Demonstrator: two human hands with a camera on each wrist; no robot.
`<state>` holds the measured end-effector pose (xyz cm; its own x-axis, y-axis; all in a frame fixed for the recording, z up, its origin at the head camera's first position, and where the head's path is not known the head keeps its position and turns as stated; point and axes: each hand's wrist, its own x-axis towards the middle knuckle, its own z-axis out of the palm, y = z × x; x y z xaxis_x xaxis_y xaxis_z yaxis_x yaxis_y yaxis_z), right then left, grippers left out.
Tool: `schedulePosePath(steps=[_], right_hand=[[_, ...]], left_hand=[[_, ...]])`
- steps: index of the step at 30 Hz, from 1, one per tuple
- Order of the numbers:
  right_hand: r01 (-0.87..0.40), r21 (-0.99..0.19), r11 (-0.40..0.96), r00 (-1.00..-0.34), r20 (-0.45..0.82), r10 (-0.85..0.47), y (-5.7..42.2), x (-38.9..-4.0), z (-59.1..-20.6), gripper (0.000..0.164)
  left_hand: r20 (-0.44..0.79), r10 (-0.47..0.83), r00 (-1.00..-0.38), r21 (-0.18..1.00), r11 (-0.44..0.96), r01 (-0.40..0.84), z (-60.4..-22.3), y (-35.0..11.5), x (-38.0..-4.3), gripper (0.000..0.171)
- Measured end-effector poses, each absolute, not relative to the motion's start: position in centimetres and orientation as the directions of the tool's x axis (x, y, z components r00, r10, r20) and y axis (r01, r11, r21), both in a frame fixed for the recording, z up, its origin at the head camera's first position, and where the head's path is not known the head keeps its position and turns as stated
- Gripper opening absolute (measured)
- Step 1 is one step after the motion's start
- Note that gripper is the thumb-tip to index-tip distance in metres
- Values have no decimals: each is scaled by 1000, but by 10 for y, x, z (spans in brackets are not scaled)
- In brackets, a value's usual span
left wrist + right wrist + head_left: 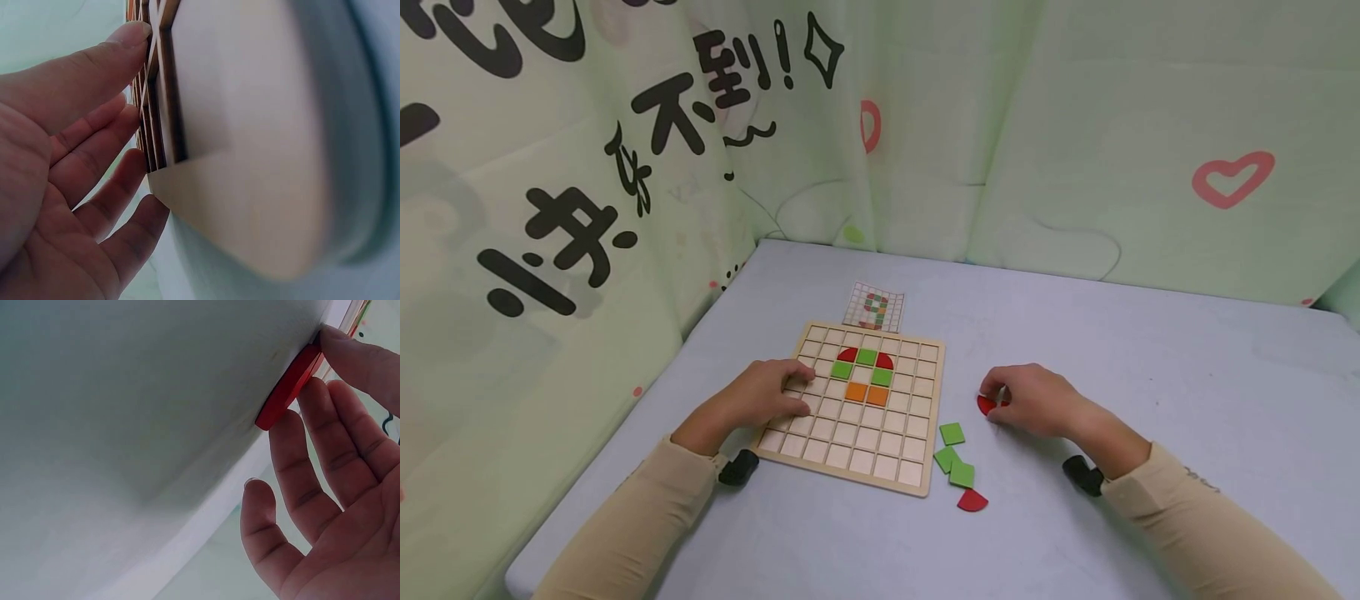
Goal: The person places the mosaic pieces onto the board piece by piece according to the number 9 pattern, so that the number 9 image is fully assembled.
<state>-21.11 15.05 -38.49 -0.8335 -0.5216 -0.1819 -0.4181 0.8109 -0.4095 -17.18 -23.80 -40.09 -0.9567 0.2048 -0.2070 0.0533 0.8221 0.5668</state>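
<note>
A square wooden grid board lies on the table. Near its top sit two red quarter-circle tiles, several green square tiles and two orange square tiles. My left hand rests at the board's left edge, fingers loosely bent over the outer cells; the left wrist view shows its thumb and fingertips by the rim, holding no tile. To the right of the board, my right hand pinches a red quarter-circle tile low at the table surface. Some red shows beneath its fingers.
A small printed pattern card touches the board's far edge. Several loose green square tiles and a red quarter-circle tile lie beside the board's right edge. Curtains hang behind and left of the white table.
</note>
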Motion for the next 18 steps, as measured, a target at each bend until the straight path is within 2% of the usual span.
schedulePosePath(steps=[18], right_hand=[[-440,-369,819,-832,-176,-526,145,-211,-382,25]], left_hand=[[-210,196,-958,563,825,45,-401,-237,-172,47]])
